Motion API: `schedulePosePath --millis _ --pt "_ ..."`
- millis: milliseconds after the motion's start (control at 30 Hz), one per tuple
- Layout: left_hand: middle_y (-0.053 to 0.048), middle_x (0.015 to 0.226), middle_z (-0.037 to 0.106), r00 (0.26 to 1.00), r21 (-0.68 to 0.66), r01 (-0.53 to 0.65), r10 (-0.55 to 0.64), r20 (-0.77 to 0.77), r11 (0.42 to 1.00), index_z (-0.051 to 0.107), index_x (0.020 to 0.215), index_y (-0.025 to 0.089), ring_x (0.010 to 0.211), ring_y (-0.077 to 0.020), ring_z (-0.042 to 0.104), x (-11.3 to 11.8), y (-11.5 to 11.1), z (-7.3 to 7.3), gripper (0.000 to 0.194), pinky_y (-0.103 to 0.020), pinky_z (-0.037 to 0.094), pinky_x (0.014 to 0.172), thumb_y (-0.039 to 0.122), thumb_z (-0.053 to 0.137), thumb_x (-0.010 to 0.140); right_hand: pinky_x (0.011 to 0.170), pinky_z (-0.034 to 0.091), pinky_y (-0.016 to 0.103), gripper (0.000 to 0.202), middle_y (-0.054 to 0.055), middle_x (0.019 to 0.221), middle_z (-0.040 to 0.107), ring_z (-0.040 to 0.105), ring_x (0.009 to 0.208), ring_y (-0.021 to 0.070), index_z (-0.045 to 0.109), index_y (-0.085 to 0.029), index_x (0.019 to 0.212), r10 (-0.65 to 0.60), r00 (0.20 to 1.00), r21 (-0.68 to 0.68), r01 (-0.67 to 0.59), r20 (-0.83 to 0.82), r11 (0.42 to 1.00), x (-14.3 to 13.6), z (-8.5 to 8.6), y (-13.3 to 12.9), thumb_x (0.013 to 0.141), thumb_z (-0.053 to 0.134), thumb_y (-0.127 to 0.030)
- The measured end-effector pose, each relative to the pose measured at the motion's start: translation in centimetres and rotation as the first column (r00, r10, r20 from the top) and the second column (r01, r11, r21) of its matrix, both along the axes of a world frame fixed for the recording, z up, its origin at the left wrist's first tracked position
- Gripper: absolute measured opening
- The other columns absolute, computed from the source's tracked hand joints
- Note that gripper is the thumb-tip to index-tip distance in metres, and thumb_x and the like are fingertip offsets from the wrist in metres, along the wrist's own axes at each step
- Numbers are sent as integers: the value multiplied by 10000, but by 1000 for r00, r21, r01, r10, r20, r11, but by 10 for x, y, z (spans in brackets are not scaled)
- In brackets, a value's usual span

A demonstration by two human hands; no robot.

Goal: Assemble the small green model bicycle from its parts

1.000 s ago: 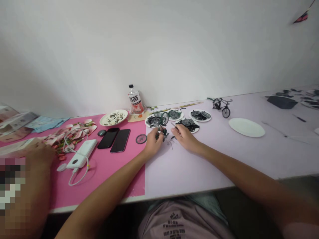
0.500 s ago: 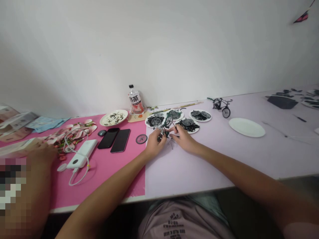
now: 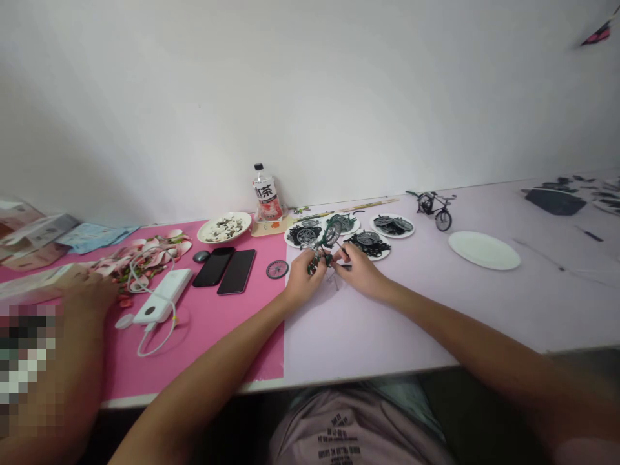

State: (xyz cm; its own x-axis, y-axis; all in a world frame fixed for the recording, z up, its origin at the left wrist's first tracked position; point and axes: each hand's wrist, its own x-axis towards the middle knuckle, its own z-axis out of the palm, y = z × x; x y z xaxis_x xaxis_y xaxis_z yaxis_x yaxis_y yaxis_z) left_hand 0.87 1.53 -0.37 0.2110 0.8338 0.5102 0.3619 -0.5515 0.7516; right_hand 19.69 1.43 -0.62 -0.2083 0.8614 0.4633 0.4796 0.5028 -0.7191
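Note:
Between my two hands is a small dark green model bicycle [image 3: 332,234], partly built, one wheel pointing up and away from me. My left hand [image 3: 304,274] is closed around its near left part. My right hand [image 3: 357,270] pinches the frame from the right, with a thin dark piece at its fingertips. Fingers cover much of the middle of the model. Left of my left hand, a loose spoked wheel [image 3: 277,269] lies flat on the pink mat. Just beyond my hands, plates of dark parts [image 3: 371,244] hold wheels and small pieces.
A finished-looking model bicycle [image 3: 436,208] stands at the right behind an oval white plate [image 3: 484,250]. Two phones [image 3: 236,271], a white power bank with cable [image 3: 169,296] and a bottle [image 3: 266,197] are leftward. Another person's hand [image 3: 94,290] reaches in at far left.
The view has shifted slightly. My right fingers have closed in a little on the model, and both hands keep hold of it.

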Motion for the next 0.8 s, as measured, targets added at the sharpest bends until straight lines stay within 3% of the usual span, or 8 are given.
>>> schedulePosePath --millis 167,333,500,800 --pt "-87 1052 735 985 -135 59 -35 171 989 694 1062 163 702 -125 628 1 5 -2 259 -242 506 643 354 553 959 774 475 347 384 38 987 710 630 859 204 301 -262 818 93 966 -168 -135 -240 977 -3 -1 -2 869 652 -411" --pt "-105 1192 723 979 -162 63 -29 204 985 684 1042 163 754 -124 647 1 8 -1 252 -222 519 629 364 569 941 694 479 311 445 20 992 695 644 798 178 299 -265 846 136 909 -228 -240 -394 944 -4 -6 0 809 718 -410" --pt "-103 1142 721 986 -181 87 -59 156 980 659 1061 168 752 -132 663 1 5 4 280 -228 528 617 414 578 952 672 470 300 473 -10 896 641 609 749 158 303 -263 826 102 903 -207 -204 -416 957 -4 -6 2 764 750 -406" --pt "-97 1025 738 990 -225 99 -73 119 969 588 1208 165 655 -150 686 -8 16 0 464 -246 482 534 561 560 969 825 501 374 428 -4 818 579 609 834 201 293 -268 795 -12 932 -74 -15 -363 997 1 1 7 792 699 -402"
